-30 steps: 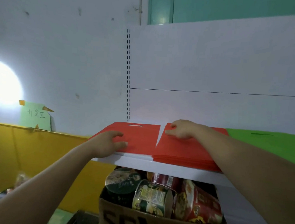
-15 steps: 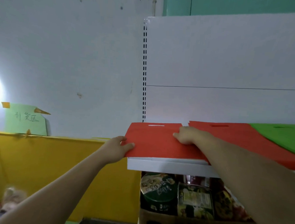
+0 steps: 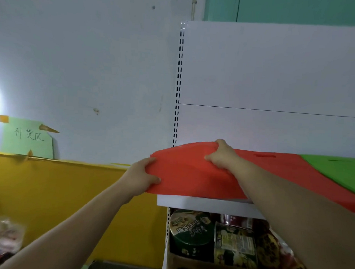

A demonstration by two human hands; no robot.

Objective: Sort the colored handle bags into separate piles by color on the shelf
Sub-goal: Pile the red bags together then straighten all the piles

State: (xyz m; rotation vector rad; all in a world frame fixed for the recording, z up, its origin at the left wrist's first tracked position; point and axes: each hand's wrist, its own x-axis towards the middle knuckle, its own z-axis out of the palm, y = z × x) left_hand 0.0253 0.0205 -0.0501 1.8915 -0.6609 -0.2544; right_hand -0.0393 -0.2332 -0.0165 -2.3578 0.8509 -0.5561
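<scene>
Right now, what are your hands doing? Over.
Left hand and right hand both grip the red bag stack. Stack bowed up on the shelf. Green bags to the right, out of the way.

The red bag stack (image 3: pixel 191 173), earlier flat on the shelf (image 3: pixel 200 203), now bows upward, gripped by the left hand (image 3: pixel 139 178) and right hand (image 3: pixel 222 154).

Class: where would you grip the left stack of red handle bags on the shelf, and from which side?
Grip the red bag stack at its two side edges, one hand from each side: left hand on the edge overhanging the shelf, right hand on the edge nearest the second red pile. It is thin, wide and floppy, bowing upward, so a one-sided grip would likely sag.
</scene>
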